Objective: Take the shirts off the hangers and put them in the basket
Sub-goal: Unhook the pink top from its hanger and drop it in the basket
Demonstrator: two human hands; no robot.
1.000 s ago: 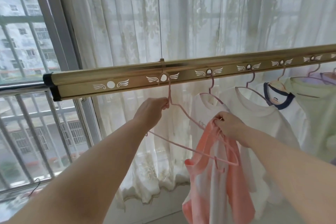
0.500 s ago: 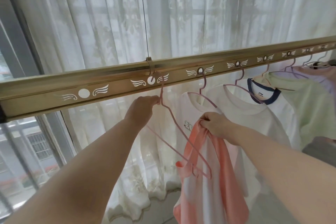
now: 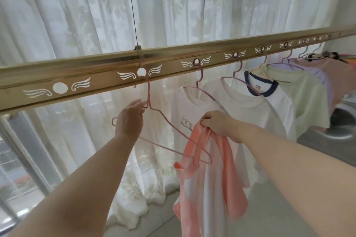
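The left hand (image 3: 129,121) holds the pink hanger (image 3: 148,94) at its neck, its hook in the gold rail (image 3: 96,75). The right hand (image 3: 217,123) grips the bunched pink-and-white shirt (image 3: 212,188), which drapes over the hanger's right end. More shirts (image 3: 240,106) hang along the rail to the right

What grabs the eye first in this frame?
The gold drying rail with white wing marks runs across the middle. Below it, the right hand grips an orange-and-white shirt half off a tilted pink hanger, the left hand at the hanger's neck. More shirts hang along the rail to the right.
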